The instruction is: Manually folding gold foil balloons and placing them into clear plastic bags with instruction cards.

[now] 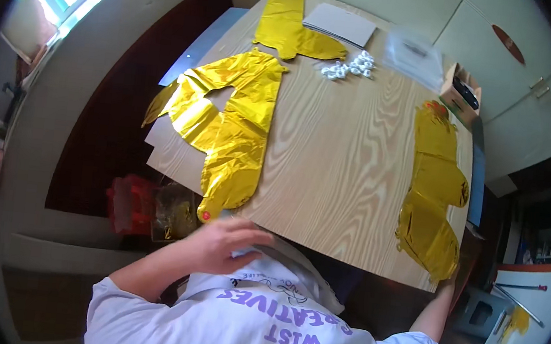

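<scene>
My left hand (224, 242) is over my lap at the table's near edge, fingers apart and nothing held. Beside it is the lower tip of a flat gold foil balloon (243, 131) with a hole through its upper part and a red spot at that tip. At the right edge, another gold foil balloon (432, 182) with a wavy outline lies flat, an orange-red patch at its far end. My right hand (446, 288) is at this balloon's near end, where its fingers are mostly hidden; a grip cannot be made out. A third gold foil balloon (284, 28) lies at the far left.
On the wooden table (329, 171), a pile of small white pieces (350, 67) lies near a grey-white flat stack (339, 24). Clear plastic packaging (414, 57) and a cardboard box (461, 96) with black items are at the far right. A red basket (131, 204) and grey stool (481, 311) flank me.
</scene>
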Motion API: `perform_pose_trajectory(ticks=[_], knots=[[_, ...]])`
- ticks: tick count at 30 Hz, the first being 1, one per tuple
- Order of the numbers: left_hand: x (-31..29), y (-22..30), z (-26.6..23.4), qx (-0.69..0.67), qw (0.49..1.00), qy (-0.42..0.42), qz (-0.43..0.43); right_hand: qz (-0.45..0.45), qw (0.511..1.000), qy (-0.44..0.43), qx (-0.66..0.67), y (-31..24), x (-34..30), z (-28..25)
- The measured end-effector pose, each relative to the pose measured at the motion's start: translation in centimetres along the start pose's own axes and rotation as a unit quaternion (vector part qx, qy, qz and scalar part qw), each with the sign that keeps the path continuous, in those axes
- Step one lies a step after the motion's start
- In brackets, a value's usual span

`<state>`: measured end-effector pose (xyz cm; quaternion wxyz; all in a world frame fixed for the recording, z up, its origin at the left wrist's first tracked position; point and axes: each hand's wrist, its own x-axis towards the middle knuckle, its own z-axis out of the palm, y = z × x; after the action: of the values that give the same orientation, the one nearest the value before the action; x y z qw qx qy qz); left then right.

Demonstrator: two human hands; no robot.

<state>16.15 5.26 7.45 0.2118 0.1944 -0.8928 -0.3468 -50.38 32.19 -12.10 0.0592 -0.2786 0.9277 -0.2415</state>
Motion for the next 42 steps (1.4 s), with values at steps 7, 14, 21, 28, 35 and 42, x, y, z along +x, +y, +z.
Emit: perform_pose_trajectory(ticks=[7, 14, 21, 28, 35, 42], knots=[[-5.0, -5.3, -4.6, 0.310, 0.951, 0.019, -0.003, -0.054, 0.947, 0.278, -0.152, -6.6, -5.3, -9.4], [-3.4, -5.3, -4.8, 0.301, 0.952, -0.026, 0.053, -0.381, 0.908, 0.061, 0.166, -38.5, -19.6, -0.3], [-3.6, -6.4, -6.3, 0.215, 0.975, 0.003, 0.056, -0.607, 0.758, -0.134, 0.200, -50.2, -25.5, 6.8], [-3.3, -7.9, -8.2, -0.139, 0.946, 0.061, -0.286, -0.631, 0.750, -0.076, 0.182, -51.8, -26.9, 9.4], [-1.3, -9.4, -9.3, -0.316, 0.883, 0.115, -0.328, -0.661, 0.739, -0.017, 0.129, -52.8, -28.0, 10.9], [-0.2, -8.0, -11.8, -0.050, 0.981, 0.080, -0.167, -0.564, 0.809, -0.151, 0.071, -53.8, -26.7, 12.1]])
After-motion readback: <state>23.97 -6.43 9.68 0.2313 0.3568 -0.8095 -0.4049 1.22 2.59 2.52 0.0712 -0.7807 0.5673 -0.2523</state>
